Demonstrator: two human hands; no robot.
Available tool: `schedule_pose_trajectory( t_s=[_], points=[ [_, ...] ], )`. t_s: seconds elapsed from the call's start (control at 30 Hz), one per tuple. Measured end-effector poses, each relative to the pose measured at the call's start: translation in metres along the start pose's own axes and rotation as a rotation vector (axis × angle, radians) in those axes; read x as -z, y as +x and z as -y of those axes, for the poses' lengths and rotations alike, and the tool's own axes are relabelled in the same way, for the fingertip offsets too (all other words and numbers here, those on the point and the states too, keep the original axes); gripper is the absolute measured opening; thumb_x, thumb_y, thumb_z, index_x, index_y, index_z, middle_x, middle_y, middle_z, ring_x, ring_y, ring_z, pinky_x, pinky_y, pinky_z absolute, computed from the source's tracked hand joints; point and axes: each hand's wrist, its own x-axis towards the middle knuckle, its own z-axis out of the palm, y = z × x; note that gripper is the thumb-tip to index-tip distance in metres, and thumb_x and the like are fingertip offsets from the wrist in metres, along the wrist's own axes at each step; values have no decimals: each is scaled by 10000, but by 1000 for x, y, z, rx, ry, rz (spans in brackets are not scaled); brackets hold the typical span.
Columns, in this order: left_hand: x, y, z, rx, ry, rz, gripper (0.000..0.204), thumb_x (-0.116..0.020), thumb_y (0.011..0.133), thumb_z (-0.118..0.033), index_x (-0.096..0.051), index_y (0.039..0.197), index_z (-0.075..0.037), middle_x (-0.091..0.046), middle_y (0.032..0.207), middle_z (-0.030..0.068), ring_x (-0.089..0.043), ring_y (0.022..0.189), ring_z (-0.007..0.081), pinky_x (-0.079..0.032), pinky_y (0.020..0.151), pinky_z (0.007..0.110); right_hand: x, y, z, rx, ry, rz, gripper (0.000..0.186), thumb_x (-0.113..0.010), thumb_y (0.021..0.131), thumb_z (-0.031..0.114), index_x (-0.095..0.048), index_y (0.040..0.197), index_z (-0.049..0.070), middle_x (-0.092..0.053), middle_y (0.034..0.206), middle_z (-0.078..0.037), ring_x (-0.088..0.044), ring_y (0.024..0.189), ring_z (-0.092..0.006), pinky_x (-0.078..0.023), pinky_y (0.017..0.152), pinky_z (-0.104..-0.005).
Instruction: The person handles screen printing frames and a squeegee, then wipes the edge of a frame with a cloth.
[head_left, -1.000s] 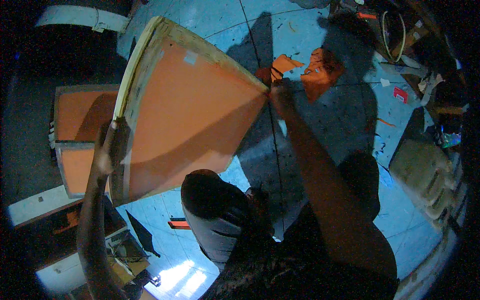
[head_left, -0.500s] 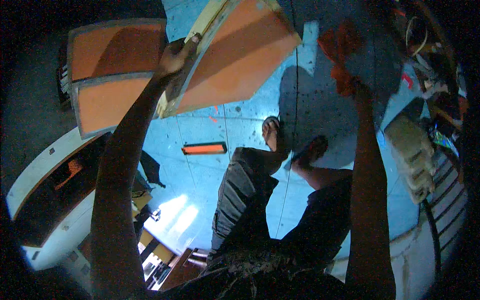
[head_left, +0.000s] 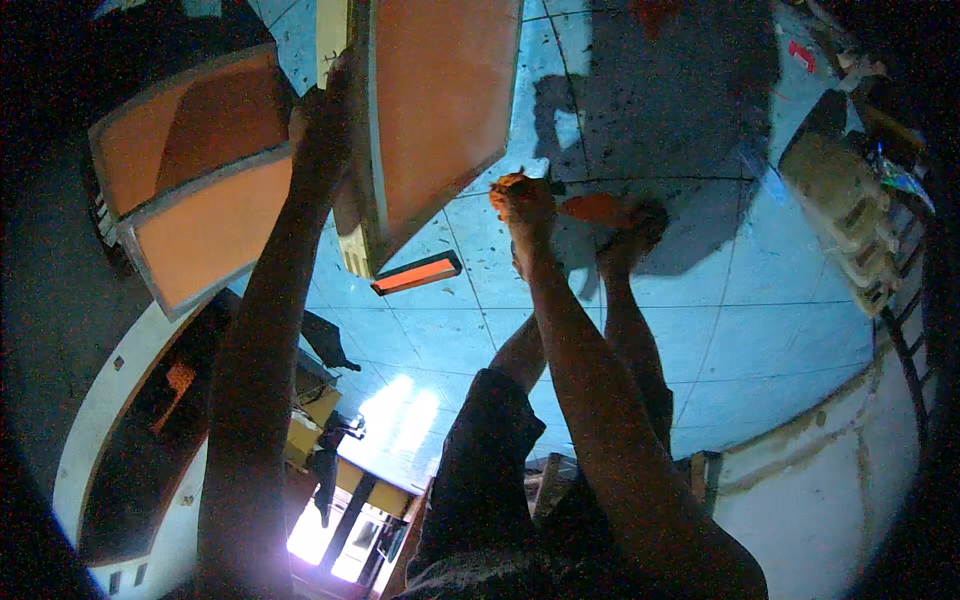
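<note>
My left hand (head_left: 325, 130) grips the pale wooden edge of a framed screen (head_left: 445, 110). The screen has an orange sheet with a grey border and stands tilted above the floor. My right hand (head_left: 532, 215) is closed around a crumpled orange cloth (head_left: 505, 188), right of the screen's lower corner and apart from it. A flat orange patch (head_left: 595, 208) shows beside that hand; whether it belongs to the cloth I cannot tell. Shade darkens the fingers of my left hand.
Two grey-bordered orange panels (head_left: 195, 215) stand at the left. On the blue tiled floor (head_left: 760, 340) lies a narrow dark-edged orange bar (head_left: 418, 272). A beige ridged object (head_left: 840, 205) is at the right, near a pale wall (head_left: 800, 480). My bare foot (head_left: 635, 230) is close to my right hand.
My right hand has swung left and nearer with the orange cloth, toward the screen. The framed screen in my left hand has turned more upright. The view has shifted.
</note>
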Motion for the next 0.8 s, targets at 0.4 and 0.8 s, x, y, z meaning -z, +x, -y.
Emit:
schedule_pose_trajectory(
  t_s=[0.4,0.8],
  points=[
    [-3,-21,-49,110,-160,-141,447,-384,932,-444,-567,969,-38,-581,749,80,-562,630,183,-445,587,339,-107,2,-79,307,-79,-583,234,-560,839,106,-601,1029,-26,-644,962,-122,-596,893,-184,-457,787,-299],
    [7,-27,-50,123,-231,-129,324,-473,914,-337,-539,1028,-42,-599,791,63,-580,677,163,-451,599,322,-46,95,-169,227,-469,-739,240,-620,775,134,-626,958,-19,-649,869,-95,-616,767,-191,-473,724,-313]
  ],
)
